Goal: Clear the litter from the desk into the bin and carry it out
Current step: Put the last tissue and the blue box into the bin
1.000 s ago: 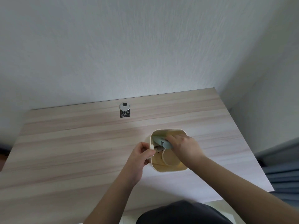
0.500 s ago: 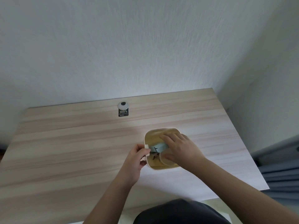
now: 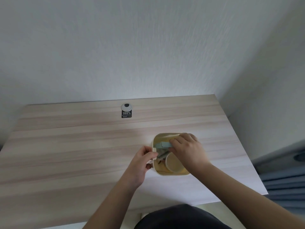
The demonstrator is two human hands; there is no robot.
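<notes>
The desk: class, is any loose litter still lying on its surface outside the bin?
No: the desk shows only bare wood, its cable grommet and a black sticker; the litter sits inside the bin.

Both bare forearms reach forward from the bottom edge of the view, converging toward the middle. The left hand [image 3: 141,164] is turned thumb-up, its fingers curled and its thumb and forefinger pinched over the near-left rim of the small cream-coloured square plastic bin [image 3: 171,174]. The right hand [image 3: 188,152] lies palm-down over the bin's opening, wrist bent slightly inward, fingertips pressing on a flat pale-green packet [image 3: 163,144]; whether the fingers actually close around it or only push it down is hard to tell.
</notes>
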